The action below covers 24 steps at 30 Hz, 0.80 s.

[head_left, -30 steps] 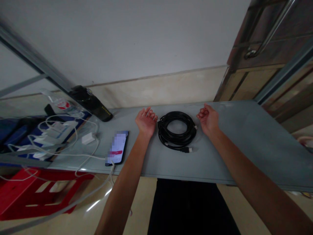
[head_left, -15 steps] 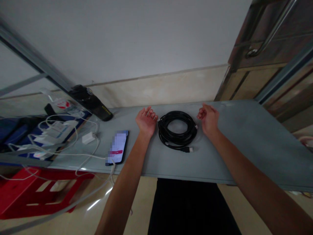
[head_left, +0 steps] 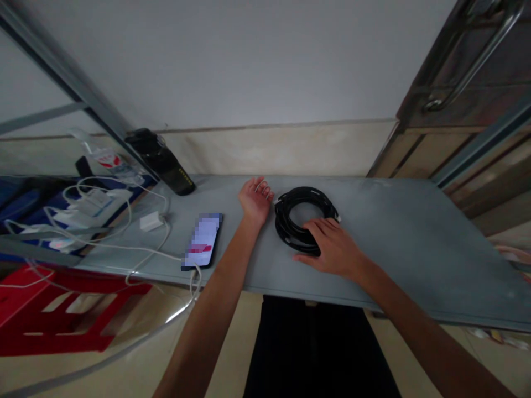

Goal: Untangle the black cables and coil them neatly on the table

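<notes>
A coiled black cable (head_left: 290, 235) lies flat on the grey tabletop. Over its near right side is my right hand (head_left: 334, 246), with the fingers on top of the loops and the thumb at the near edge, gripping it. The connector end on that side is hidden beneath this hand. Just left of the coil, my left hand (head_left: 256, 202) rests palm up on the table, its fingers loosely curled and holding nothing. It is close to the coil's left edge.
A phone (head_left: 204, 240) with its screen lit lies left of my left forearm, a white cable at its lower end. Farther left are a white adapter (head_left: 151, 221), a leaning black bottle (head_left: 166, 166) and a power strip (head_left: 99, 207). A red stool (head_left: 25, 309) stands below.
My right hand has moved left and nearer to me, from beside the coil onto its near right part, and has taken hold. My left hand stays palm up at the coil's left.
</notes>
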Each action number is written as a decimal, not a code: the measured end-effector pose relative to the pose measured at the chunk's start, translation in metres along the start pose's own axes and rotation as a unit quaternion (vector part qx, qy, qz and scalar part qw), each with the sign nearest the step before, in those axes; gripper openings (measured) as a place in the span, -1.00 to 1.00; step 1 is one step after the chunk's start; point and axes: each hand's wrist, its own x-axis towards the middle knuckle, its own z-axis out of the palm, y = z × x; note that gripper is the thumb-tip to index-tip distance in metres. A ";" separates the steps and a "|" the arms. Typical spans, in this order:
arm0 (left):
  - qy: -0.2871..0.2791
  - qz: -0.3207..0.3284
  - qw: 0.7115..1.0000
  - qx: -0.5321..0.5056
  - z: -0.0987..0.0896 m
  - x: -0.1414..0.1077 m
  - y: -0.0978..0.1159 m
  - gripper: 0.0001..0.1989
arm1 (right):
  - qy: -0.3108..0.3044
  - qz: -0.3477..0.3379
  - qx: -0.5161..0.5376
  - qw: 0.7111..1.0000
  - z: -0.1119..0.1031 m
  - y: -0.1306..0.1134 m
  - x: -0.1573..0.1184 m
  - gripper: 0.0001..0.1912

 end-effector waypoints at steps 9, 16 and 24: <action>0.002 -0.005 1.000 0.001 0.002 -0.004 -0.001 -0.85 | -0.021 -0.028 -0.125 0.992 -0.012 0.037 -0.043 -0.51; 0.000 -0.004 1.000 -0.016 0.005 -0.005 -0.001 -0.83 | -0.035 0.041 -0.180 0.982 -0.048 0.095 -0.102 -0.47; 0.006 -0.003 1.000 -0.012 0.006 -0.006 0.000 -0.83 | -0.016 0.118 -0.161 0.980 -0.063 0.121 -0.118 -0.40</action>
